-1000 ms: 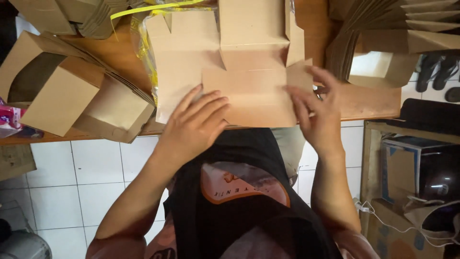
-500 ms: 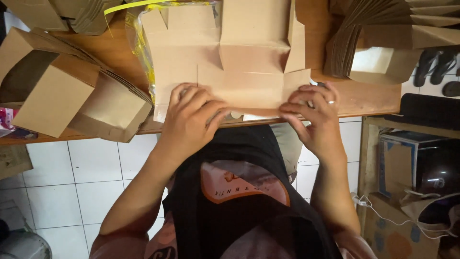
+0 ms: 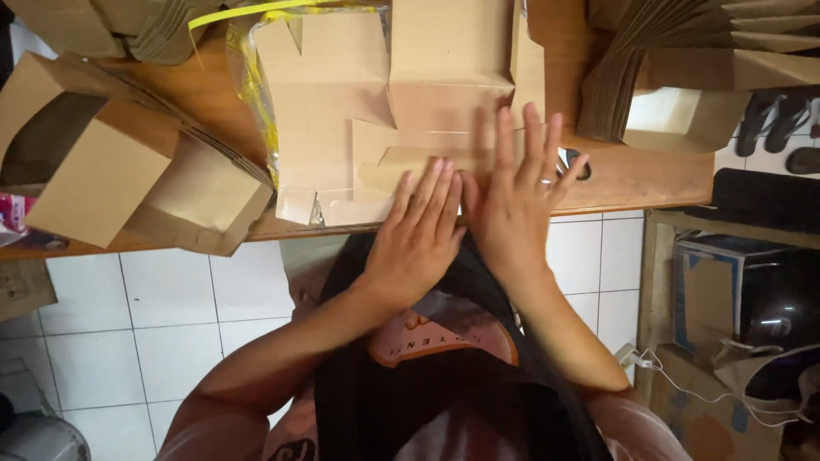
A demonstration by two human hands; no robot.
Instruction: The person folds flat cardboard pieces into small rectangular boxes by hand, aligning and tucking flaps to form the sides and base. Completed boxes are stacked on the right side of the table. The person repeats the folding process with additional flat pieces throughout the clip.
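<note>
a person presses both hands flat on a flat cardboard box blank (image 3: 401, 119) lying at the near edge of a wooden desk (image 3: 636, 175). the left hand (image 3: 418, 235) lies palm down, fingers straight and close together, their tips on a folded flap of the blank. the right hand (image 3: 517, 201) rests just beside it, touching it along the thumb side, fingers spread and released, a ring on one finger; neither hand grips anything. the blank's near edge runs almost along the desk edge, with white floor tiles (image 3: 128, 324) below. yellow plastic wrap (image 3: 248, 81) shows at the blank's left side. to the left, two opened cardboard boxes (image 3: 128, 171) crowd the desk and overhang its edge. a stack of folded blanks (image 3: 675, 60) fills the far right corner, leaving a strip of bare wood to the right of the right hand, where a small dark object (image 3: 574, 164), too hidden to tell, lies. both forearms come up from below, converging at the blank.
</note>
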